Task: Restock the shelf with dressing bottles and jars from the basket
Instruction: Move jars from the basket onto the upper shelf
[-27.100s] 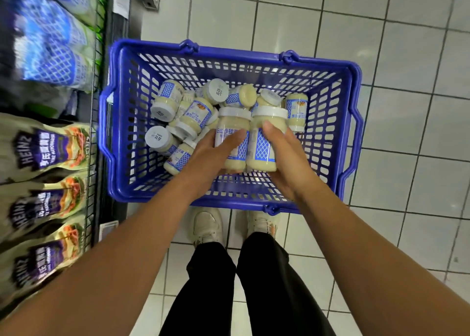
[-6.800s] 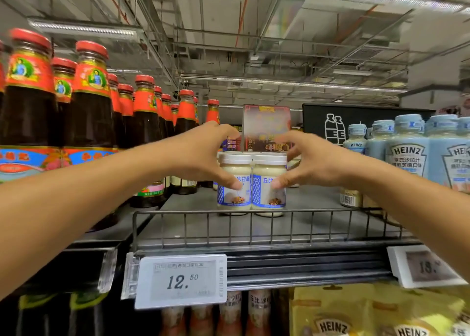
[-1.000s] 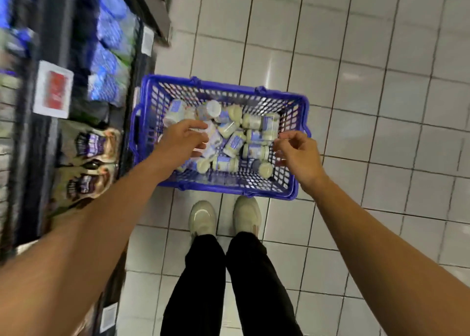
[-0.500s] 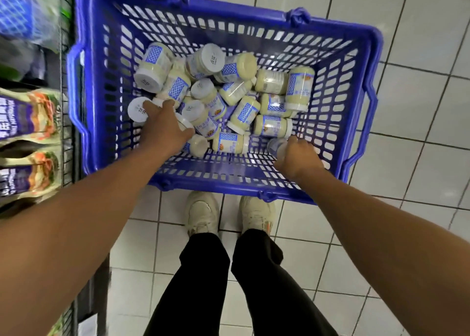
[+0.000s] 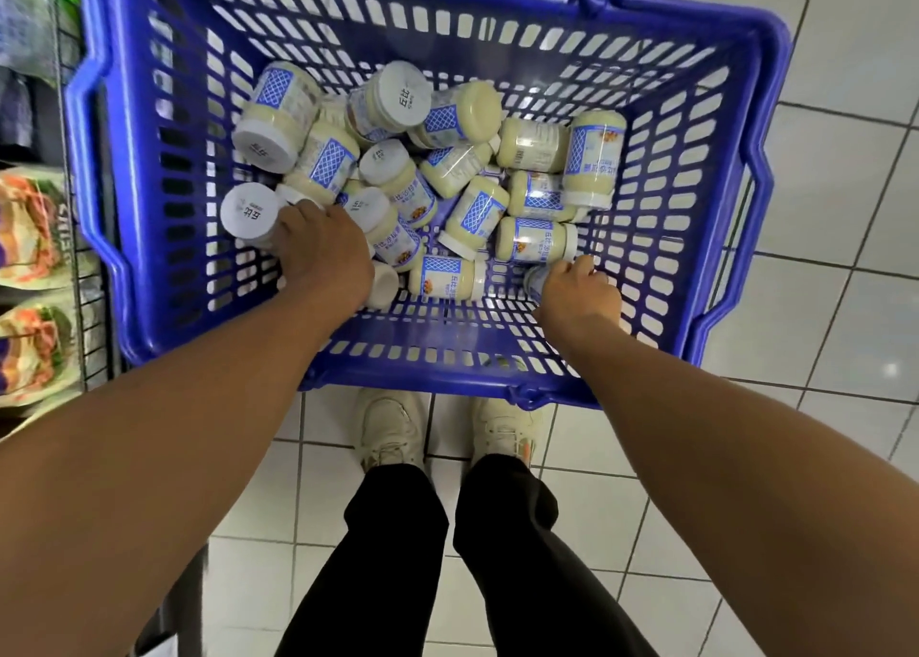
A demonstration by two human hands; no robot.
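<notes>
Since half a second earlier, both hands had pushed deeper into the blue basket point(image 5: 686, 109). Right hand point(image 5: 579, 290) curled round a jar point(image 5: 534, 277) at the pile's near edge, likely the easiest to lift. Left hand point(image 5: 323, 253) covered other jars point(image 5: 447, 169); its grip was hidden, so cannot tell.

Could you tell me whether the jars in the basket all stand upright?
No, most jars lie tumbled on their sides in the basket.
</notes>
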